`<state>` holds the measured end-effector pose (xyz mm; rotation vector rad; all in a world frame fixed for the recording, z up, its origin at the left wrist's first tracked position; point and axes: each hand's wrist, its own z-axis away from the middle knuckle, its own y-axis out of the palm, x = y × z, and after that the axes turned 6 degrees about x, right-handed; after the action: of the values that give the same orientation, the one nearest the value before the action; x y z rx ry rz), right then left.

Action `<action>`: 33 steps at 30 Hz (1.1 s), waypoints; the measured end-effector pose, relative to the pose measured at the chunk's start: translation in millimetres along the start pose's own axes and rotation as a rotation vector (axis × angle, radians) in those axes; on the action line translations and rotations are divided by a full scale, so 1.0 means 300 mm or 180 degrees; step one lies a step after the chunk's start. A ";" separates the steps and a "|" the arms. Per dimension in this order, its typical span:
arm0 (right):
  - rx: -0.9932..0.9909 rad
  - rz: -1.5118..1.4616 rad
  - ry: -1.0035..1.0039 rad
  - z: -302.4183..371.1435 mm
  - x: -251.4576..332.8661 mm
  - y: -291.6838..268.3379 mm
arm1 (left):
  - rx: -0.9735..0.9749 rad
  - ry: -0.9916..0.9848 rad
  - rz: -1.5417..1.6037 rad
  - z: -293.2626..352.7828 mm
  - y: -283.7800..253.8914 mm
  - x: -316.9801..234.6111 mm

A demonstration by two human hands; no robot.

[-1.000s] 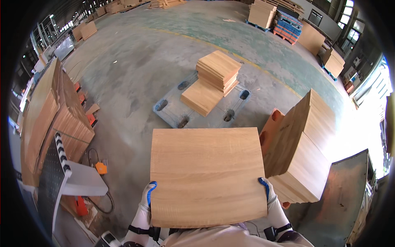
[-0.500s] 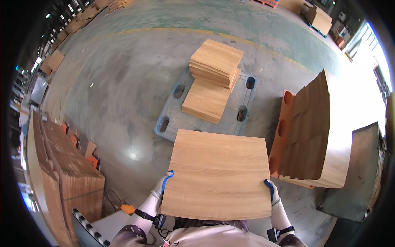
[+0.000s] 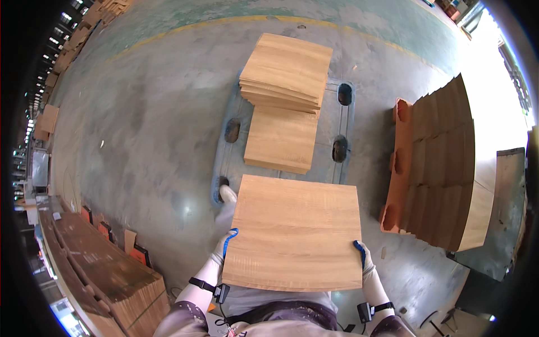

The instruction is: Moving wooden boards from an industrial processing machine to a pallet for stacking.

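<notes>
Held in front of my body is a wide wood-grain board (image 3: 295,233), its top face level and in plain sight. My left hand (image 3: 225,246), in a white glove with blue edging, grips its left edge. On the opposite edge my right hand (image 3: 364,259) is closed in a matching glove. Most fingers of both hands are hidden beneath the board. Just beyond it, a grey-blue plastic pallet (image 3: 227,160) bears a low stack of wood-grain boards (image 3: 279,137) and, farther back, a taller uneven stack (image 3: 287,67).
To the right, an orange pallet (image 3: 400,163) carries tall stacks of boards (image 3: 441,163), with a grey metal box (image 3: 483,224) beside it. Cardboard stacks (image 3: 112,264) line the lower left. A yellow line (image 3: 224,21) crosses the concrete floor. My shoe (image 3: 227,194) shows by the pallet's near left corner.
I have come closer to the grey-blue pallet, holding the board at about the same height. One of my feet now shows beside the pallet. The surroundings have swung slightly in view.
</notes>
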<state>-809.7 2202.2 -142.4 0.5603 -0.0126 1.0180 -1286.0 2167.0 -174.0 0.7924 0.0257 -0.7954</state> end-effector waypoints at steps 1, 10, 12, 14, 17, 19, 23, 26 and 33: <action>-0.0141 -0.0012 -0.0003 -0.037 -0.002 0.012 | -0.0062 -0.0135 0.0003 -0.044 0.009 -0.035; -0.0333 -0.0141 -0.0021 -0.518 0.008 0.109 | -0.0083 -0.0413 -0.0241 -0.573 -0.296 -0.259; -0.0246 -0.0243 -0.0026 -0.647 0.033 0.142 | 0.0051 -0.0438 -0.0252 -0.704 -0.328 -0.335; -0.0255 -0.0291 -0.0121 -0.778 0.052 0.144 | 0.0674 -0.0111 -0.0541 -0.814 -0.312 -0.408; -0.0040 -0.0342 -0.0214 -0.974 0.099 0.176 | 0.0216 -0.0448 0.0116 -0.920 -0.371 -0.460; 0.0040 -0.0382 -0.0252 -1.070 0.127 0.184 | 0.0142 -0.0570 0.0145 -1.000 -0.397 -0.499; 0.0213 -0.0253 -0.0438 -1.270 0.170 0.145 | 0.0364 -0.0171 -0.0113 -1.194 -0.445 -0.551; 0.0287 0.0127 -0.0862 -1.471 0.170 0.134 | 0.0621 -0.0310 -0.0141 -1.366 -0.606 -0.594; -0.0345 0.0259 -0.0706 -1.748 -0.072 -0.168 | -0.1570 0.0458 -0.0075 -1.534 -0.816 -0.362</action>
<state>-908.9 2399.9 -621.1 0.5746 -0.2872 1.0233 -1401.4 2426.2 -624.6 0.3791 0.3477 -0.7125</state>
